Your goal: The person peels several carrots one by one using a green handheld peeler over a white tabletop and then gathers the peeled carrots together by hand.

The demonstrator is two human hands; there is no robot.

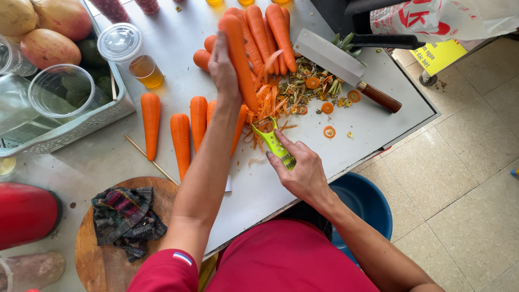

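Observation:
My left hand (223, 67) grips a long orange carrot (239, 59) and holds it tilted above the white table (373, 127). My right hand (300, 167) holds a yellow-green peeler (272, 140), its blade at the carrot's lower end. Orange peel strips (267, 100) lie under the carrot. Several whole carrots (181, 135) lie to the left, and a pile of carrots (267, 32) lies behind.
A cleaver (346, 67) with a brown handle lies among carrot tops and cut ends. A lidded cup of amber drink (132, 54) stands beside a basket (81, 127) of fruit. A round wooden board (102, 262) bears a dark cloth. A blue bucket (367, 203) sits on the floor.

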